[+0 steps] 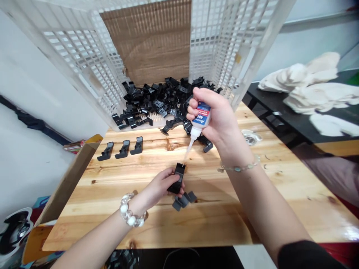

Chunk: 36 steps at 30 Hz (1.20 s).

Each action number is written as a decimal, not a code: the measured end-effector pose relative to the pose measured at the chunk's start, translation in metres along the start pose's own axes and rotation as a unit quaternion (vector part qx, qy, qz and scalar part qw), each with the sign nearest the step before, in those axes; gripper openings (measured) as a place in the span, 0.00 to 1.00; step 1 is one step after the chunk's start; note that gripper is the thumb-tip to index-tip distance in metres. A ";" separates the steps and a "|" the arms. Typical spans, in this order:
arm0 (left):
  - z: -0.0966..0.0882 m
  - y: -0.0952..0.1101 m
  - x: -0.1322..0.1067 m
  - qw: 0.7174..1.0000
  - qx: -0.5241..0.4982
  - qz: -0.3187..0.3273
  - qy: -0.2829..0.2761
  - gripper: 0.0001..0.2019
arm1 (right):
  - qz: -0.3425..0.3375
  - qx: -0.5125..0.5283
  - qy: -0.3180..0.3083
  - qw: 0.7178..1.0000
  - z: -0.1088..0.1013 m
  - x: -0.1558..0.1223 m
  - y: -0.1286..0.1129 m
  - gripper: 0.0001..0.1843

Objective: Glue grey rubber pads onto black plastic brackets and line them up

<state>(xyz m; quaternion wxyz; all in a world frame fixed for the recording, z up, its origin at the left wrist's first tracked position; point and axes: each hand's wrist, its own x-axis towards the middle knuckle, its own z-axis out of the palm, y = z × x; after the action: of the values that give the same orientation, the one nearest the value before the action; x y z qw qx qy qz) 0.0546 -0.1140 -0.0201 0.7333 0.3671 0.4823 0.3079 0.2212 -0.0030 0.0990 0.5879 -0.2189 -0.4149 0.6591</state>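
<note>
Plastic, wood and cardboard on a table

The table (pixel 252 209) is pale knotty wood with a slight sheen. The clips (pixel 157 101) and the clip (pixel 177 178) in hand look like matt black plastic. The crate (pixel 84 63) is white plastic lattice, lined with rough brown cardboard (pixel 151 41). The glue bottle (pixel 200 119) is smooth whitish plastic with a glossy label.

Black clips (pixel 159 102), white lattice crate (pixel 84 63), blue-labelled white glue bottle (pixel 200 119), pale knotted wooden table (pixel 266 179).
</note>
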 end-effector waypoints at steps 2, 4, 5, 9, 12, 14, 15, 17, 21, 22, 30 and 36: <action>0.001 0.001 -0.001 1.000 0.004 -0.002 0.004 0.17 | 0.019 0.017 -0.005 1.000 0.000 -0.001 -0.005 0.20; 0.001 0.001 -0.001 1.000 0.005 -0.001 0.003 0.18 | 0.042 0.042 -0.010 0.998 0.000 -0.002 -0.009 0.22; 0.001 0.001 -0.001 1.000 0.005 0.000 0.002 0.18 | 0.051 0.050 -0.011 0.997 0.000 -0.003 -0.011 0.25; -0.001 -0.001 0.000 1.000 0.009 0.011 -0.005 0.16 | 0.069 0.020 -0.007 0.997 -0.001 -0.003 -0.016 0.34; -0.002 -0.002 0.000 1.000 0.010 0.009 -0.002 0.16 | 0.068 -0.014 -0.020 0.997 -0.003 -0.002 -0.016 0.37; -0.002 -0.002 0.001 1.000 0.009 0.013 0.007 0.16 | 0.066 -0.034 -0.028 0.997 -0.003 -0.002 -0.015 0.37; -0.002 -0.001 0.001 1.000 0.007 0.015 0.010 0.16 | 0.065 -0.041 -0.029 0.997 -0.003 -0.002 -0.015 0.38; -0.002 0.000 0.001 1.000 0.001 0.018 0.014 0.16 | 0.065 -0.045 -0.033 0.996 -0.001 -0.003 -0.014 0.37; 0.000 0.002 -0.002 1.000 -0.010 0.015 0.007 0.17 | 0.071 -0.041 -0.039 0.996 0.002 -0.005 -0.015 0.37; 0.000 0.003 -0.002 1.000 -0.010 0.015 0.004 0.18 | 0.070 -0.043 -0.037 0.996 0.003 -0.006 -0.015 0.37; -0.001 0.000 -0.002 1.000 -0.006 0.017 -0.006 0.19 | 0.073 -0.014 -0.051 0.996 0.009 -0.012 -0.010 0.31; -0.001 0.000 0.000 1.000 0.002 0.017 -0.008 0.18 | 0.073 0.008 -0.021 0.997 0.014 -0.013 -0.007 0.26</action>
<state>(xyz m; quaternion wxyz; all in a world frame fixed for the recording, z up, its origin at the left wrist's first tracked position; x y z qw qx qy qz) 0.0532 -0.1140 -0.0206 0.7308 0.3795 0.4711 0.3162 0.2178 -0.0199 0.1099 0.5312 -0.2303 -0.4050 0.7077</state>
